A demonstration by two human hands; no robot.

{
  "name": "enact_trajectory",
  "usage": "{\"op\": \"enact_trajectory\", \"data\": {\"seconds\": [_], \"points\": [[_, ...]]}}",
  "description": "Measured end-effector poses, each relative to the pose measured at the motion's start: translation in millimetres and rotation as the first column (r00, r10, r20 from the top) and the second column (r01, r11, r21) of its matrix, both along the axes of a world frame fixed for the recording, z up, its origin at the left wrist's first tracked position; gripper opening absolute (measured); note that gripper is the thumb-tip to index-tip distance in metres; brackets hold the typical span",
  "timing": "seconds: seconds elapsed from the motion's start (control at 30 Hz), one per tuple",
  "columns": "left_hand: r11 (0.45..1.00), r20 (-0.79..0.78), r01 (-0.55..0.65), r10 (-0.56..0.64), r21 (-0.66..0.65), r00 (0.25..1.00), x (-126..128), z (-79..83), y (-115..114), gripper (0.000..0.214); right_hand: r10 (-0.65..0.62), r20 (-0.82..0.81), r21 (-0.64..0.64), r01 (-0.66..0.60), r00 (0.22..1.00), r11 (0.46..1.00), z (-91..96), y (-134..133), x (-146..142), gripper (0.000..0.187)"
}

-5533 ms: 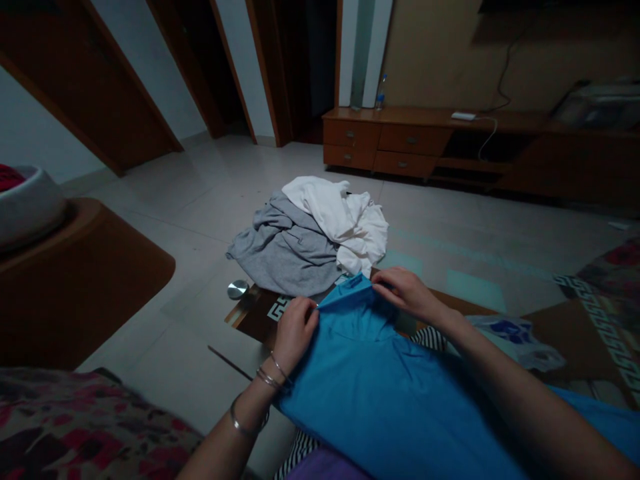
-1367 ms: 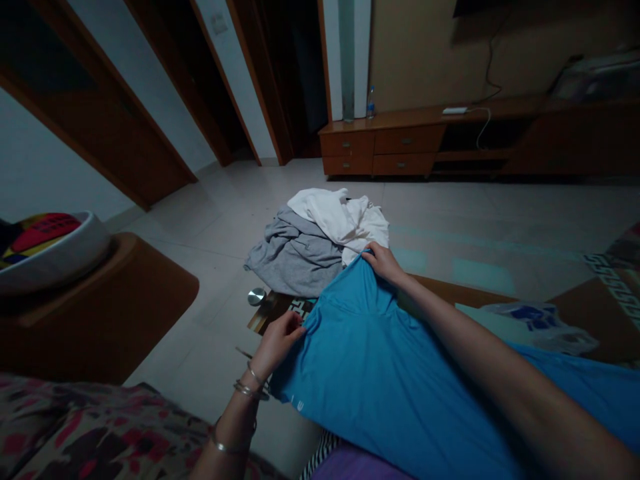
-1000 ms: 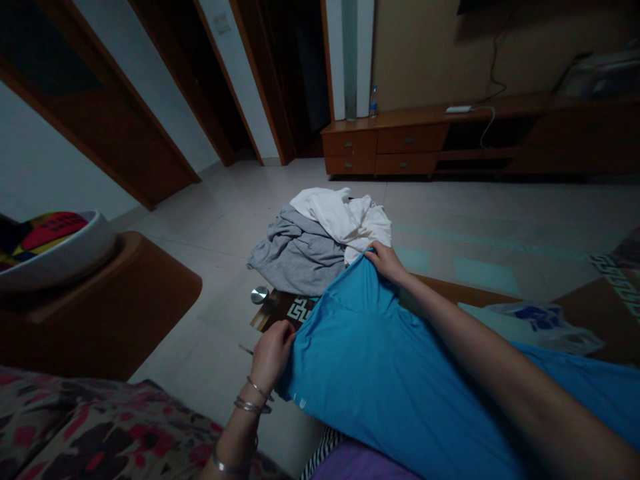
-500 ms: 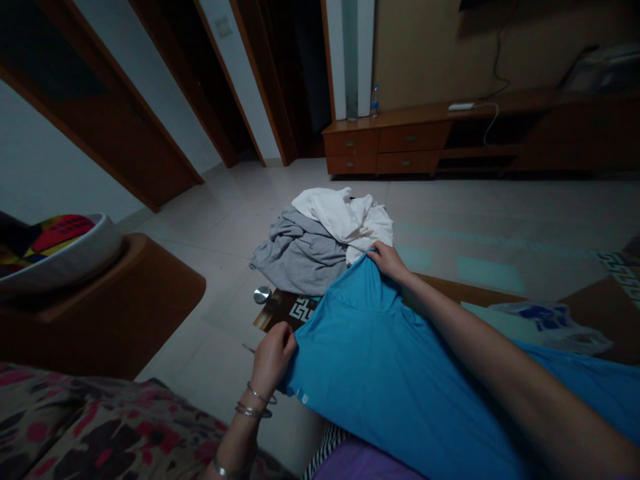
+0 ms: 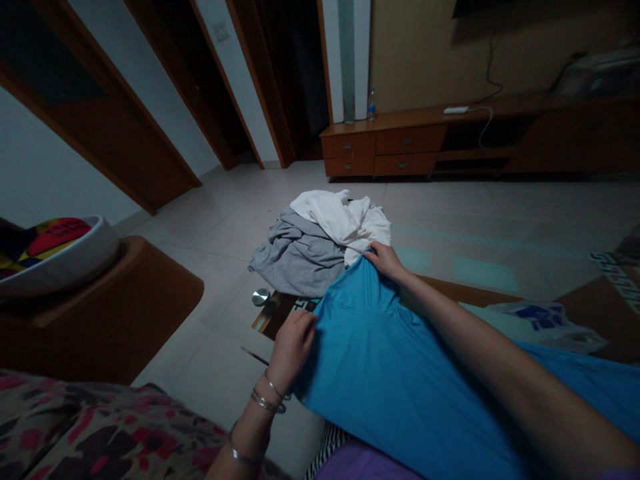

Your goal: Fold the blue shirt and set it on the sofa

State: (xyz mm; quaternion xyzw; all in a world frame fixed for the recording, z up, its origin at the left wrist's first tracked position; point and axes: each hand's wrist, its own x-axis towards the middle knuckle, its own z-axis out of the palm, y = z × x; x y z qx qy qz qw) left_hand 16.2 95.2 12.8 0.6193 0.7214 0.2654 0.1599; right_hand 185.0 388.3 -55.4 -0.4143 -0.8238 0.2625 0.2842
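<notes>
A blue shirt (image 5: 380, 373) of thin, smooth cloth lies spread over my lap and trails off to the right. My right hand (image 5: 384, 259) pinches its far end, drawing the cloth up into a point with creases below. My left hand (image 5: 296, 340), with silver bangles at the wrist, has its fingers closed at the shirt's left edge; the fingertips are partly hidden. Just beyond my right hand sits a heap of a grey garment (image 5: 305, 257) and a white garment (image 5: 345, 217).
The heap rests on a low glass-topped table with a round metal knob (image 5: 261, 297) at its corner. A plastic bag (image 5: 555, 327) lies on the right. At left, a white basin (image 5: 65, 257) stands on a brown armrest (image 5: 150, 293). Behind is a wooden TV cabinet (image 5: 400, 143).
My left hand has moved up and to the right along the shirt's left edge. My right hand keeps its hold at the far end. The view has shifted slightly.
</notes>
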Motion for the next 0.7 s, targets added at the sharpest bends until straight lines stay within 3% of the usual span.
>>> {"op": "enact_trajectory", "data": {"seconds": [0.03, 0.1, 0.2, 0.27, 0.4, 0.5, 0.6, 0.7], "points": [[0.995, 0.163, 0.099, -0.095, -0.017, 0.982, 3, 1.2, 8, 0.018, 0.003, -0.003, 0.007, -0.003, 1.000, 1.000, 1.9, -1, -1, 0.015], [0.961, 0.511, 0.264, -0.184, -0.088, 0.840, 6, 0.5, 26, 0.023, 0.014, -0.013, 0.025, -0.014, 1.000, 1.000, 7.2, -4, -2, 0.016], [0.904, 0.847, 0.379, -0.039, -0.196, 0.530, -3, -7.2, 55, 0.032, 0.037, -0.022, 0.068, -0.035, 0.999, 0.997, 21.1, -12, -3, 0.015], [0.869, 0.909, 0.412, 0.094, -0.273, 0.405, -14, -13.5, 70, 0.033, 0.055, -0.026, 0.104, -0.052, 0.998, 0.993, 35.3, -19, -2, 0.014], [0.839, 0.917, 0.406, 0.241, -0.361, 0.318, -34, -20.9, 86, 0.039, 0.114, -0.001, 0.178, -0.112, 0.993, 0.978, 71.3, -45, 10, 0.013], [0.850, 0.934, 0.398, 0.274, -0.346, 0.227, -42, -24.9, 87, 0.041, 0.157, 0.120, 0.267, -0.184, 0.980, 0.946, 92.9, -89, 24, 0.014], [0.862, 0.947, 0.392, 0.286, -0.322, 0.149, -45, -30.0, 85, 0.040, 0.303, 0.301, 0.333, -0.397, 0.904, 0.855, 98.5, -156, 41, 0.013], [0.882, 0.950, 0.353, 0.277, -0.311, 0.145, -43, -32.3, 82, 0.036, 0.599, 0.429, 0.260, -0.727, 0.676, 0.635, 90.6, -217, 59, 0.012]]}}
